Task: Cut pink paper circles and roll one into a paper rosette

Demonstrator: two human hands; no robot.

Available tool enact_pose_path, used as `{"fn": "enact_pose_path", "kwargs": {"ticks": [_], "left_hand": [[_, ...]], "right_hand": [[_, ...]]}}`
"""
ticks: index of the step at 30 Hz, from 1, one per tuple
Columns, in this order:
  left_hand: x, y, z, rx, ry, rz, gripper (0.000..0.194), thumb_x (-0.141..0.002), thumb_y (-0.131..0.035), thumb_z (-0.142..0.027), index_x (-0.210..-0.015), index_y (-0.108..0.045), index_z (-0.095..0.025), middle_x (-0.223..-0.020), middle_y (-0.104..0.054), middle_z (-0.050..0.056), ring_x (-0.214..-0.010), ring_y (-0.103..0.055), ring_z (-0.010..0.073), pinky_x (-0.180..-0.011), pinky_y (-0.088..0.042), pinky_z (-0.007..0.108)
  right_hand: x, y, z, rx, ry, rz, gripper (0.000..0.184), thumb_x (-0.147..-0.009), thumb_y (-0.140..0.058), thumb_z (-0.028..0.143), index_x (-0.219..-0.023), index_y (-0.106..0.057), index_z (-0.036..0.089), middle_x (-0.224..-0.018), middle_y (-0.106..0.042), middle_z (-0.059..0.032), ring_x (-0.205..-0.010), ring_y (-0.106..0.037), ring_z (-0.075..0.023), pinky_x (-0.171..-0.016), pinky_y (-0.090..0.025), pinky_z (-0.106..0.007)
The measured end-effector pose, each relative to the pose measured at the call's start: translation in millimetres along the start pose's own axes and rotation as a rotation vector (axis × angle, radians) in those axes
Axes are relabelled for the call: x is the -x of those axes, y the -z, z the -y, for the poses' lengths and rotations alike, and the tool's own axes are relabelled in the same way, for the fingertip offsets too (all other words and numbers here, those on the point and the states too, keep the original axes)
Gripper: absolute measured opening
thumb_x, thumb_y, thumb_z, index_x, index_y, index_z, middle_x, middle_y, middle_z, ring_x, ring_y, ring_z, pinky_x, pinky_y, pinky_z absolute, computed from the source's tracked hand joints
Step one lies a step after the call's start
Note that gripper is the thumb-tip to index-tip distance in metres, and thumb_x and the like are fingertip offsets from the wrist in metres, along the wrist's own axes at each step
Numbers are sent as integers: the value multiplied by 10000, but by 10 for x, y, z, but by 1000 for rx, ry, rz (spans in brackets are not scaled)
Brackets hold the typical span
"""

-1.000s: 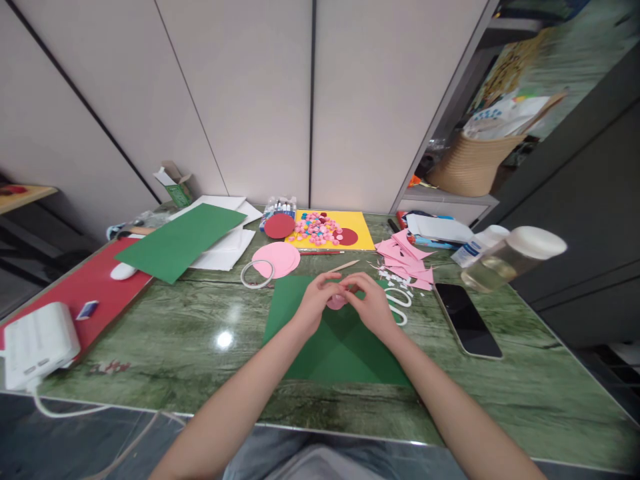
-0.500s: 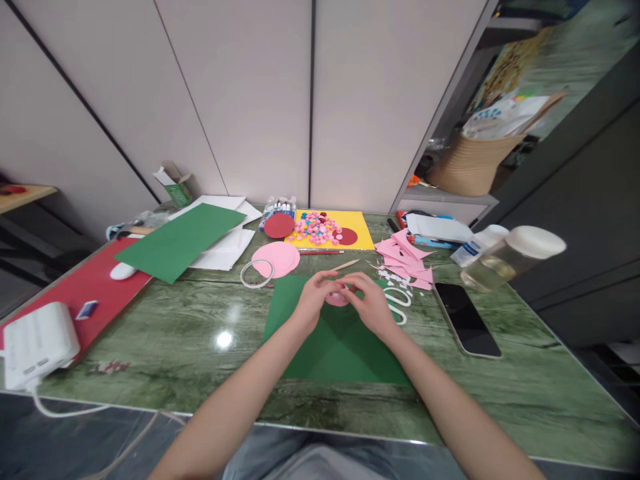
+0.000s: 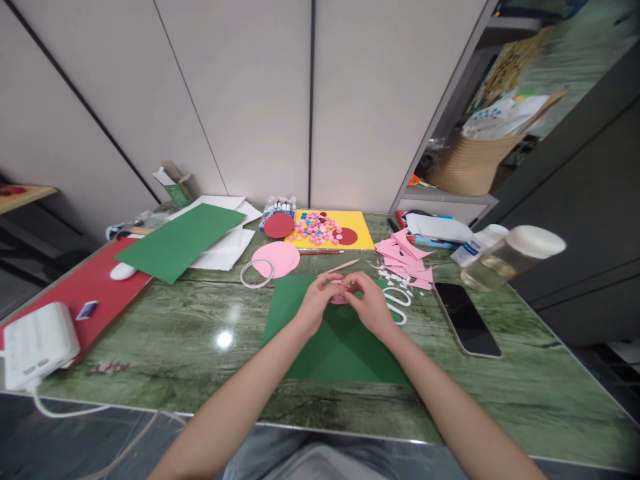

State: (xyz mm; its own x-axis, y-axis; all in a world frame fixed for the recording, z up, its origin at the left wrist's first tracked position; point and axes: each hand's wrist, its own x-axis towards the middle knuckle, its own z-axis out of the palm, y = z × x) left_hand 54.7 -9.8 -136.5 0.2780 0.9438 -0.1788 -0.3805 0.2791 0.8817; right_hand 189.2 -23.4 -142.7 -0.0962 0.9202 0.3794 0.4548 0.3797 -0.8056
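Over a green paper sheet, my left hand and my right hand meet at a small pink paper piece. Both hands have their fingers closed on it, and the fingertips cover much of it. Close to my right hand are the white handles of scissors, their blades hidden. A thin wooden stick lies just beyond my fingers. To the left, round pink paper discs are stacked beside a pale ring.
Behind my hands, pink and blue pieces sit on yellow paper. Pink scraps, a phone and a lidded bottle stand or lie right. Leftward are a green sheet, red paper and a white power bank.
My fingers have shifted slightly around the pink paper piece, and my left hand sits a touch farther right. The other things on the table have stayed put.
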Motion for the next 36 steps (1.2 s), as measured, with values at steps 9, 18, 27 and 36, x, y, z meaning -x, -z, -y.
{"fn": "enact_pose_path", "kwargs": {"ticks": [9,18,27,36], "left_hand": [[-19,34,2,17,-40,-21,302,-614,-649,-162,-910,-587,-148,-712,-655,19,-640,-599,124,-650,-446,253],[-6,17,-27,-14,-20,-3,316,-607,-658,-170,-912,-575,-156,-639,-643,1,-609,-607,135,-643,-453,265],[4,-4,12,-36,-34,55,303,-621,-660,-179,-905,-559,-150,-682,-652,13,-581,-605,139,-643,-453,283],[-11,29,-32,-31,-38,-21,326,-623,-636,-140,-940,-562,-147,-678,-656,15,-639,-596,115,-638,-424,226]], "right_hand": [[-13,19,14,-5,29,23,147,-787,-521,160,-888,-612,218,-931,-586,-44,-763,-566,-162,-654,-467,-286],[-17,24,10,-5,58,-1,150,-778,-532,161,-862,-639,224,-966,-584,-57,-778,-571,-167,-662,-480,-303],[-9,0,17,-12,-11,-48,78,-729,-577,172,-702,-510,202,-819,-567,-20,-656,-528,-147,-605,-446,-282],[-15,42,36,-12,42,-7,134,-767,-558,152,-861,-631,213,-959,-589,-49,-741,-569,-156,-657,-473,-293]]}}
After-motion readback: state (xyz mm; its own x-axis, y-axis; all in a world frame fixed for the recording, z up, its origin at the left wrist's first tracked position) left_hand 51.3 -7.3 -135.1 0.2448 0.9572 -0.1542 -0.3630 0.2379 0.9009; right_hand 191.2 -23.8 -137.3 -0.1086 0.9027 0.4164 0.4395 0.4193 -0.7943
